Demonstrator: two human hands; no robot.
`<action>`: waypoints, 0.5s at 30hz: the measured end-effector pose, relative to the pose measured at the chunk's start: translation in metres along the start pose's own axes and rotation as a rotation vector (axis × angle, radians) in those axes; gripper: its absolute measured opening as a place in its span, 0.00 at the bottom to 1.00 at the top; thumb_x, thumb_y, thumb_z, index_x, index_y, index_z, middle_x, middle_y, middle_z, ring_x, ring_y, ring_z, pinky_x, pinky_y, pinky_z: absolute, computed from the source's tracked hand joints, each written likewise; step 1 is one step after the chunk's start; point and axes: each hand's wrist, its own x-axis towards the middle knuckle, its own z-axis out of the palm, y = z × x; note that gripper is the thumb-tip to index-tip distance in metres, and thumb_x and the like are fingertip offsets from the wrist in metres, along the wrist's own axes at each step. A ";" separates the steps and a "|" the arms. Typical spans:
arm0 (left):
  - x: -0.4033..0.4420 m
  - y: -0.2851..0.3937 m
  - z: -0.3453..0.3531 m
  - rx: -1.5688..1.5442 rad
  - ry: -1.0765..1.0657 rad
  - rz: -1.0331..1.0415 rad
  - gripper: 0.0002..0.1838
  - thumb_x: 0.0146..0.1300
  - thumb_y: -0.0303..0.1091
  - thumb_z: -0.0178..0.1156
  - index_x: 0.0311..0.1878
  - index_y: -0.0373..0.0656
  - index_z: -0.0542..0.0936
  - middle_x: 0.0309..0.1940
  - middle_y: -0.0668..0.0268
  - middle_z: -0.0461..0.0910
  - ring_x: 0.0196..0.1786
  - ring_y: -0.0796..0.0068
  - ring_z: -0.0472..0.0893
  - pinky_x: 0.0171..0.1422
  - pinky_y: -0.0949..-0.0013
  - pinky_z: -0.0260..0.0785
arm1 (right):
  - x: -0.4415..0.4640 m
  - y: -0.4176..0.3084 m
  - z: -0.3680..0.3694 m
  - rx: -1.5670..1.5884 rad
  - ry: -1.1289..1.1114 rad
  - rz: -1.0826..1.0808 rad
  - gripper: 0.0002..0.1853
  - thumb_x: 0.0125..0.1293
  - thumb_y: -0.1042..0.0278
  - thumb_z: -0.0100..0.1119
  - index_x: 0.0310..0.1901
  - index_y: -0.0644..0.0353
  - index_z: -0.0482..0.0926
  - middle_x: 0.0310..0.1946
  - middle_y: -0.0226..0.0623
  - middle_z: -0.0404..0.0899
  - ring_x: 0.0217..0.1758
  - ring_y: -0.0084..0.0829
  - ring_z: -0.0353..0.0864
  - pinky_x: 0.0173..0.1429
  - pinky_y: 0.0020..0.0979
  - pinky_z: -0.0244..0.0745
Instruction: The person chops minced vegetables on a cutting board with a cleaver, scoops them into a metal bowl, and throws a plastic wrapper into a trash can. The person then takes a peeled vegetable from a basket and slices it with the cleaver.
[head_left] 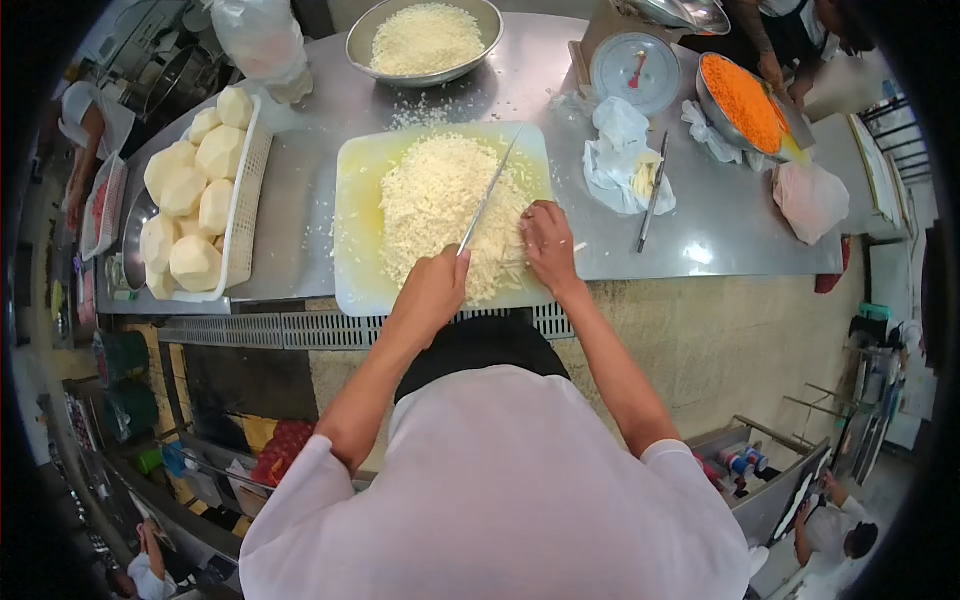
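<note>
Knife (487, 200) first: holding it in the left hand (435, 290), with the grip closed round the handle, slanting the blade forward across a pale heap (435, 200). Curling the right hand (550, 245) into a narrow, loose grip at the heap's right edge, touching the bits there; not telling whether pinching any. For working well, best tucking those fingertips back from the edge, keeping the wrist easy, cutting with short, even strokes and gathering long strands under the blade.

Mounding in the middle of the cutting board (360, 250): fine, crumbly, damp-looking bits, turning to longer slivers near the right hand. Showing beneath them a smooth, milky board with rounded corners and a yellowish tinge, resting on a shiny metal worktop (300, 150).

Standing to the left: round, smooth peeled vegetables (195, 265) in a white latticed basket (240, 215). Sitting beyond the board: a metal bowl (430, 77) of similar white bits. Lying to the right: a thin, crumpled bag (615, 150) beside a slim metal tool (652, 205).
</note>
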 end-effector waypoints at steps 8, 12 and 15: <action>0.025 -0.002 0.031 0.059 0.060 0.048 0.21 0.80 0.40 0.48 0.40 0.29 0.79 0.26 0.35 0.79 0.33 0.31 0.80 0.41 0.41 0.72 | 0.003 0.013 0.024 -0.174 0.084 -0.118 0.07 0.64 0.81 0.57 0.43 0.66 0.76 0.46 0.50 0.75 0.51 0.53 0.74 0.55 0.47 0.72; 0.005 0.012 0.029 0.021 0.067 0.038 0.22 0.79 0.41 0.48 0.40 0.28 0.79 0.26 0.35 0.79 0.34 0.31 0.80 0.40 0.44 0.72 | 0.002 0.012 0.024 -0.189 0.056 -0.115 0.09 0.62 0.83 0.57 0.44 0.66 0.76 0.47 0.51 0.75 0.52 0.54 0.73 0.56 0.48 0.72; 0.032 -0.005 0.056 0.083 0.103 0.125 0.21 0.79 0.40 0.49 0.41 0.28 0.80 0.28 0.34 0.79 0.35 0.31 0.81 0.41 0.43 0.73 | 0.001 0.015 0.024 -0.198 0.025 -0.115 0.11 0.59 0.83 0.57 0.45 0.67 0.76 0.48 0.51 0.75 0.53 0.55 0.73 0.57 0.48 0.72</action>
